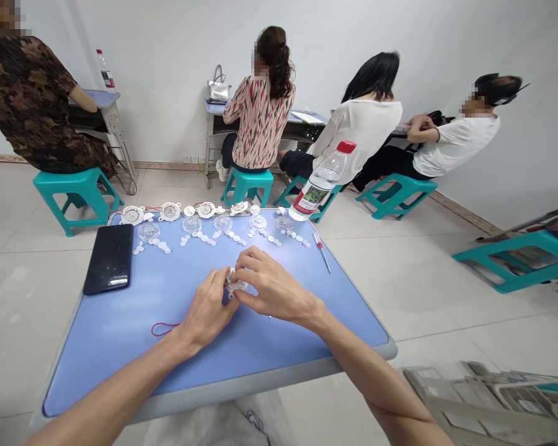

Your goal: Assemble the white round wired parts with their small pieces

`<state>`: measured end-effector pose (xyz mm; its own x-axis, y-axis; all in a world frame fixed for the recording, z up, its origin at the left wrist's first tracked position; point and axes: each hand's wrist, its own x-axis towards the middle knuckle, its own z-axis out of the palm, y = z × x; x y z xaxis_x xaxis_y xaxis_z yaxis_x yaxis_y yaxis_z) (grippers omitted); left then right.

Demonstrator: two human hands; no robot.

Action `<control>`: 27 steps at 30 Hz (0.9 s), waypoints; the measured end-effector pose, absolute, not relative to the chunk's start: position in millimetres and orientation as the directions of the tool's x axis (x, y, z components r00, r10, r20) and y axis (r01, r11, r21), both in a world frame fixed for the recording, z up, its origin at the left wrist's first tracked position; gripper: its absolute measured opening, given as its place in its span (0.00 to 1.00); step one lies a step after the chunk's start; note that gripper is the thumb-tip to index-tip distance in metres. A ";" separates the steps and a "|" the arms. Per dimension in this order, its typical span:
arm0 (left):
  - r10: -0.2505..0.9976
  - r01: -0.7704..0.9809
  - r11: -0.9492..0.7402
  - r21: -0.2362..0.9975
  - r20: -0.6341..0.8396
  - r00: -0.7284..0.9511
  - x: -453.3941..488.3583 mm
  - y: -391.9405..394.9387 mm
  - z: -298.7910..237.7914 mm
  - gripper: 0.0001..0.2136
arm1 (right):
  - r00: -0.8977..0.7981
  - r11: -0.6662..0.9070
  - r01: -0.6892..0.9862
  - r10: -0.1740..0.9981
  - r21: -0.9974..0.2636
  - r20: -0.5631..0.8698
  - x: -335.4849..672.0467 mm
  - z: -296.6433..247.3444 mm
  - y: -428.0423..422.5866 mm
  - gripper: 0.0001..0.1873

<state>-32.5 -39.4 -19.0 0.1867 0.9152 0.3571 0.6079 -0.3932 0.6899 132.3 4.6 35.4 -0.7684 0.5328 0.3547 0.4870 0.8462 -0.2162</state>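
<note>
Over the middle of the blue table [177,362], my left hand [209,303] grips a small white plastic casing [236,286] by its left side. The fingers of my right hand [270,282] are bent over the casing's top and right side, pressing on it and partly hiding it. Whether a smaller part sits between those fingertips cannot be made out. A thin red cord [160,329] makes a loop on the table beside my left wrist. Beyond my hands lie clear round covers [223,223] and groups of small white discs [235,237].
Along the far edge stand several round white casings [170,212] with red wires. A black phone [109,259] lies at the left, a screwdriver [323,253] at the right. A water bottle [320,179] stands at the far right corner. Several people sit on teal stools [77,192] by the wall.
</note>
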 end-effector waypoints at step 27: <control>0.911 0.593 -0.403 0.697 0.371 0.183 -32.9 -39.8 -18.0 0.14 | -0.771 0.849 0.337 0.497 -0.406 0.399 133.7 33.0 9.4 0.11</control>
<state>-32.9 -39.8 -18.0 0.1827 0.9106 0.3708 0.5930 -0.4029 0.6972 133.7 9.4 33.0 -0.7711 0.4966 0.3986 0.3374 0.8495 -0.4056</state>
